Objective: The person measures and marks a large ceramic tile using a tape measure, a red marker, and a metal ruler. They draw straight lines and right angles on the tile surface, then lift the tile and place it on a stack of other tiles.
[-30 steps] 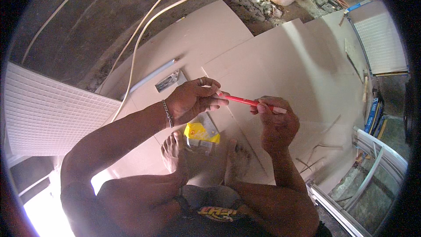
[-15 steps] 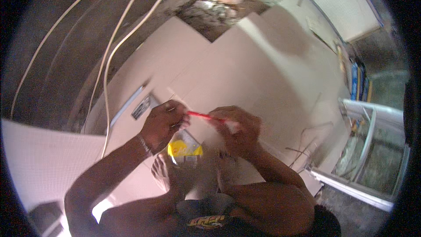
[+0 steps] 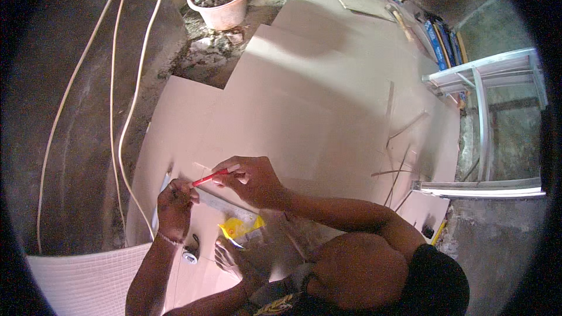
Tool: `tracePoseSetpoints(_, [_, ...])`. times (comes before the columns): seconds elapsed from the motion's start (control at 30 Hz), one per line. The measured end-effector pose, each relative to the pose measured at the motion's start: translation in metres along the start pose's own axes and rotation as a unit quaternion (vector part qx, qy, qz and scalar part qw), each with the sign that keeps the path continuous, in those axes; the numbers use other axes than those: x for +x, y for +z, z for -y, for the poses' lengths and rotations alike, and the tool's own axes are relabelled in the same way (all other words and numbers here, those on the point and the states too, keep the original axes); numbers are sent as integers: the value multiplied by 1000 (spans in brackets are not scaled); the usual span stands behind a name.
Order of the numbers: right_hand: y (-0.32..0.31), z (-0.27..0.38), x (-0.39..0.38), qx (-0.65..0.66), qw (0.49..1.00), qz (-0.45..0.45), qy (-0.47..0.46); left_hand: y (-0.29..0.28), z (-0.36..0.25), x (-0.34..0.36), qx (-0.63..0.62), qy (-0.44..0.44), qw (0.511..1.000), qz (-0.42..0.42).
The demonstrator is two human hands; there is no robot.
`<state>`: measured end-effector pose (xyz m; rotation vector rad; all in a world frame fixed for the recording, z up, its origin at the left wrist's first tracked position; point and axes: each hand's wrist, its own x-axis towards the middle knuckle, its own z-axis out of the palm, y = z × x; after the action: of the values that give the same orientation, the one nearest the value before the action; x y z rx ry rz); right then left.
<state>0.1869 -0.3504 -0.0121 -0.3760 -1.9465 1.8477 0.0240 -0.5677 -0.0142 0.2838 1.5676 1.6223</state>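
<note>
A slim red pen [image 3: 208, 178] is held between my two hands above the tiled floor. My left hand [image 3: 175, 203] is closed on its lower left end. The fingers of my right hand [image 3: 255, 180] pinch its upper right end, where a whitish part shows. Just below, a yellow plastic packet [image 3: 239, 226] lies near my foot [image 3: 227, 257]. A small white rounded object [image 3: 189, 257] with a dark loop rests beside my left wrist. Part of a pale long strip [image 3: 164, 183] shows behind my left hand.
Large pale tiles [image 3: 304, 111] cover the floor, with a stepped edge over rubble. A white bucket [image 3: 225, 16] of rubble stands at the far left. Cables [image 3: 124, 117] hang along the left wall. Thin sticks [image 3: 401, 169] lie right, near a metal ladder [image 3: 483, 189].
The view has turned, so hands and floor sit differently in it. The red pen now slants up toward my right hand; before, it sloped down toward it. Both hands keep hold.
</note>
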Motion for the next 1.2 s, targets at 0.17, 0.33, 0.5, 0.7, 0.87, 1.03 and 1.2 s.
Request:
tracePoseSetpoints(0.17, [-16, -69, -45, -114, 989, -81, 52, -125, 71, 9, 183, -110, 976, -33])
tracePoseSetpoints(0.33, [-140, -129, -125, -251, 886, -291, 261, -190, 115, 5, 534, -36, 844, -16])
tracePoseSetpoints(0.5, [-228, -150, -239, -557, 644, -365, 375, -162, 79, 69, 753, 121, 645, -51])
tracePoseSetpoints(0.7, [-214, -140, -285, -528, 609, -86, 585, -90, 83, 186, 746, 13, 660, 83])
tracePoseSetpoints(0.87, [-183, -140, -284, -554, 624, -129, 535, -31, 115, 185, 709, -17, 703, -50])
tracePoseSetpoints(1.03, [-204, -166, -298, -422, 667, -288, 542, 10, 122, 164, 666, 32, 722, -183])
tracePoseSetpoints(1.2, [-209, -190, -300, -554, 564, -278, 546, 25, 110, 171, 637, -32, 738, -220])
